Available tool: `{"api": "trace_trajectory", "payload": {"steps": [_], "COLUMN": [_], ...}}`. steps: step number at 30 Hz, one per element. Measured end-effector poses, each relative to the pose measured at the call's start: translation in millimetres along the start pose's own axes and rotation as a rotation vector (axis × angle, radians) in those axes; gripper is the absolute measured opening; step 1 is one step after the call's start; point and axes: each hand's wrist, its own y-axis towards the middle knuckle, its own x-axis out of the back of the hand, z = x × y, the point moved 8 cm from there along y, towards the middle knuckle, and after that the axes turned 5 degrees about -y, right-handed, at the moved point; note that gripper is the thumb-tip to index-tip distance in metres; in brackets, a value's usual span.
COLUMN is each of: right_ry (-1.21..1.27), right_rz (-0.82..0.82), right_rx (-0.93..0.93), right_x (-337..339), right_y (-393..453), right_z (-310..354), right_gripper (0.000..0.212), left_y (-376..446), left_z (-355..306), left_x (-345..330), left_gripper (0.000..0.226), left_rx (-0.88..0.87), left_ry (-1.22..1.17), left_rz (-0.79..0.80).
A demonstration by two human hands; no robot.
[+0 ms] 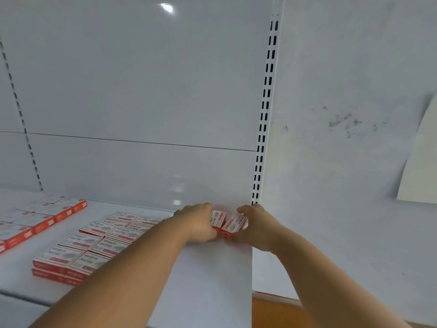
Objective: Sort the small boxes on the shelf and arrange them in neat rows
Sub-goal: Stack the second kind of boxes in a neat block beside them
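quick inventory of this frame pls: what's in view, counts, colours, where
small red-and-white cardboard boxes held between the hands: at least two, back right corner of the shelf
red-and-white boxes laid in rows: about ten on top, stacked two high at the front, middle of the shelf
white-topped, red-sided boxes in a row: count unclear, far left
white metal shelf: one
slotted white upright: one, at the shelf's right end; another at far left
white scuffed wall: right
orange surface: below the shelf, lower right
left hand: grips the boxes from the left
right hand: grips the boxes from the right
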Motion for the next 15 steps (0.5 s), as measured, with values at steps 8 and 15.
{"api": "trace_trajectory", "payload": {"steps": [8,15], "right_ry": [0.218,0.645], "right_rz": [-0.121,-0.15], "right_rx": [-0.037,-0.083], "right_x": [7,6], "right_y": [-8,-11], "right_z": [-6,-5], "right_gripper": [0.085,0.072], "left_y": [1,-5], "left_z": [3,22], "left_x": [-1,28], "left_gripper": [0.045,0.044], "left_rx": [0.04,0.037], "left_ry": [-0.245,-0.474], "left_rz": [0.031,-0.311]}}
